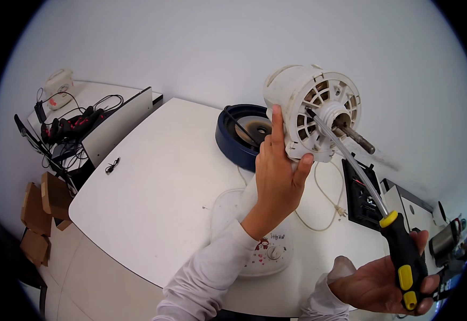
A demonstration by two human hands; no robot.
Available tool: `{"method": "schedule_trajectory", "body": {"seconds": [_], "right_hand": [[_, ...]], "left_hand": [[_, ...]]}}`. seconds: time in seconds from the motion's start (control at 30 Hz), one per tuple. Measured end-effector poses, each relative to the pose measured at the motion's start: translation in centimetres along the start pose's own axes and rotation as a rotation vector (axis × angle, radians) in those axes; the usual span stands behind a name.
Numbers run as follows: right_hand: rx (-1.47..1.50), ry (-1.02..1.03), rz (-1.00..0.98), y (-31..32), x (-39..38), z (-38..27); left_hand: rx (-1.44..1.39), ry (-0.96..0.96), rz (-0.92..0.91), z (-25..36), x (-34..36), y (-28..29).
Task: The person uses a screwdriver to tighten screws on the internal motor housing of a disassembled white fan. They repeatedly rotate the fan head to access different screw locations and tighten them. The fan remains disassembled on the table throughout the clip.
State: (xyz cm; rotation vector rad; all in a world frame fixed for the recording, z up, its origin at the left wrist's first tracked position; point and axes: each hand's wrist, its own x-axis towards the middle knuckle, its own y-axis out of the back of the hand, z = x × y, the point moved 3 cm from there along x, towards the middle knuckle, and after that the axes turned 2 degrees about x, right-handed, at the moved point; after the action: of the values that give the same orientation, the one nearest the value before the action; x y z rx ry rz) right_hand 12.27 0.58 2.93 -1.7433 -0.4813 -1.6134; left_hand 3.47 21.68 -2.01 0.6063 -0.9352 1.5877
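Note:
The white motor head of an electric fan (289,88) is tilted up at the right of centre, its slotted round front and bare metal shaft (357,140) facing right. My left hand (279,184) grips its lower side, index finger stretched along the housing and thumb under the front rim. In my right hand (370,286), a long screwdriver (363,179) with a black and yellow handle points up and left. Its tip meets the slotted front beside the hub; what it touches inside is hidden. Below stands the white fan base (276,265) with a knob, partly covered by my left forearm.
Behind my left hand lies a dark blue ring-shaped part (225,142) on the white table (153,176). A pale power cord (319,229) loops right of the base, near a black tool case (357,200). A small coiled cable (112,166) lies left. Cardboard boxes (36,208) stand on the floor.

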Motion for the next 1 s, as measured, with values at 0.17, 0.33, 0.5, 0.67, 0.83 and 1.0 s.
{"method": "schedule_trajectory", "body": {"seconds": [0.17, 0.33, 0.5, 0.67, 0.83, 1.0], "right_hand": [[-0.049, 0.077, -0.013, -0.6, -0.1, -0.3], [0.022, 0.338, -0.063, -2.4, 0.8, -0.1], [-0.007, 0.302, 0.006, -1.5, 0.6, -0.3], [-0.007, 0.341, 0.012, -1.6, 0.6, -0.4], [-0.02, 0.31, -0.075, -2.2, 0.9, -0.7], [0.194, 0.445, -0.2, -1.7, 1.7, 0.7]], "left_hand": [[0.031, 0.025, -0.001, 0.1, -0.1, 0.1], [0.04, 0.04, -0.017, 0.1, -0.2, 0.1], [0.056, 0.02, -0.01, 0.0, -0.2, 0.1], [0.059, 0.029, -0.013, 0.1, -0.1, 0.1], [0.045, 0.04, -0.022, 0.1, 0.0, 0.1], [0.043, 0.046, -0.024, 0.1, -0.1, 0.0]]}}
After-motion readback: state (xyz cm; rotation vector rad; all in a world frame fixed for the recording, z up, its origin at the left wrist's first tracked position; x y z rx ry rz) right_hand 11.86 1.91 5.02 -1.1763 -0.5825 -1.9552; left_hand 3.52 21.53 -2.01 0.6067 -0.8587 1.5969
